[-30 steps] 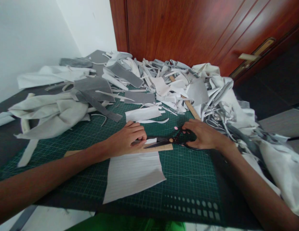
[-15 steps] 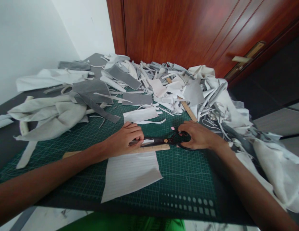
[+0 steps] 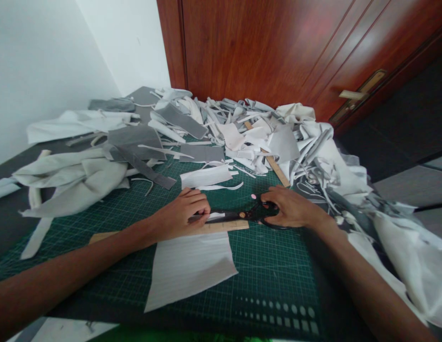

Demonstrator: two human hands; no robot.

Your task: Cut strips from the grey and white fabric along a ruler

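My right hand (image 3: 288, 208) is closed on the black looped handles of a pair of scissors (image 3: 243, 215), which lie almost level with the blades pointing left. At the blade end, my left hand (image 3: 192, 210) has its fingers curled over the tips, partly hiding them. A small white bit shows beside the blades. Just nearer to me is a wooden ruler (image 3: 228, 226), running left under my left hand and forearm. A piece of white ribbed fabric (image 3: 192, 268) extends from the ruler's near edge, flat on the green cutting mat (image 3: 270, 261).
Cut white strips (image 3: 206, 176) lie beyond my hands. A heap of white and grey scraps (image 3: 238, 135) covers the back and right, with a second wooden ruler (image 3: 277, 170) partly buried. Bunched cream cloth (image 3: 74, 175) lies left. A wooden door (image 3: 249, 52) stands behind.
The whole view has shifted slightly, with the table lower in the picture. Both hands keep nearly the same hold on the scissors, and the fabric and ruler stay in place.
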